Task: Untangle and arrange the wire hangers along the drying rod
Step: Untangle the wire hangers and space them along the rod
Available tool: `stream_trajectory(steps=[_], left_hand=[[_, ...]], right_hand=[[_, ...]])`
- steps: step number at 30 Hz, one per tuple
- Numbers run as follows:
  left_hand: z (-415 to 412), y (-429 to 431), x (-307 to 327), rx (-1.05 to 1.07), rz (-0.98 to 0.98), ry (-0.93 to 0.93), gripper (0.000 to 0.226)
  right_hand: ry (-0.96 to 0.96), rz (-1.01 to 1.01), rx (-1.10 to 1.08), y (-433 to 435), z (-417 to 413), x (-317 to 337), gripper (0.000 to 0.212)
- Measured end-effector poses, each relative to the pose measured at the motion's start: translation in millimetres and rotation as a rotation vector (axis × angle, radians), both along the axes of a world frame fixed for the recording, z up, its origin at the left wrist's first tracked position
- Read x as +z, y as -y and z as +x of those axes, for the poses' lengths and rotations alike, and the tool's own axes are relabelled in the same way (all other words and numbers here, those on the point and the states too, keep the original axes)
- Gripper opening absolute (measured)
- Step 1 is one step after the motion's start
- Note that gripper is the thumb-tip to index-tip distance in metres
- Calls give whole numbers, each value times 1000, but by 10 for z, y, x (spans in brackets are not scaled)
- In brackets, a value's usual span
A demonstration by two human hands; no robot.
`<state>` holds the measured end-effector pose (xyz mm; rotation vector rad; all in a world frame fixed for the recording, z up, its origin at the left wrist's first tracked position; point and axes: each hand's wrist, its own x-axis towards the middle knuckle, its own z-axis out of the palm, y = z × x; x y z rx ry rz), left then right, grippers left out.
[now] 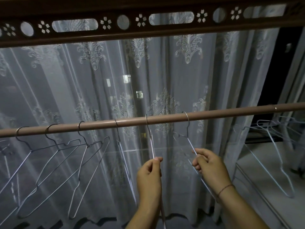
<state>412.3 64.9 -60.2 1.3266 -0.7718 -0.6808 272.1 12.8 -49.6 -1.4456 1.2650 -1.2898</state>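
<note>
A brown drying rod [165, 119] crosses the view from lower left to upper right. Several grey wire hangers hook over it, spaced apart on the left [54, 156]. My left hand [149, 174] pinches the shoulder wire of a hanger [150, 139] hooked near the rod's middle. My right hand [208, 164] grips the sloping wire of the hanger to its right [187, 129], whose hook sits on the rod. Farther right, a bunch of pale hangers [274, 146] hangs overlapped under the rod's right end.
A sheer embroidered curtain [165, 71] hangs close behind the rod. Overhead runs a dark rail with flower cut-outs [148, 19]. A pale ledge or surface [272, 187] lies at the lower right under the bunched hangers.
</note>
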Motion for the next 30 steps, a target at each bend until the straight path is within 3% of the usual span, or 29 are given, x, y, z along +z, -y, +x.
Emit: stream_trajectory(steps=[6, 10, 16, 20, 24, 30], left_hand=[[-13, 53, 6, -33, 2, -31, 16], [7, 61, 43, -45, 1, -46, 22], [12, 1, 159, 93, -3, 103, 43], [-132, -118, 387, 149, -160, 236, 44], [-431, -80, 505, 46, -279, 304, 31], [-1153, 49, 558, -248, -265, 238, 16]], right_hand=[[15, 12, 11, -20, -37, 0, 25], [32, 10, 26, -42, -42, -9, 24], [1, -4, -10, -107, -73, -12, 21], [-77, -49, -96, -151, -234, 40, 18], [-61, -102, -168, -231, -588, 121, 18], [-76, -209, -346, -274, -1393, 219, 17]])
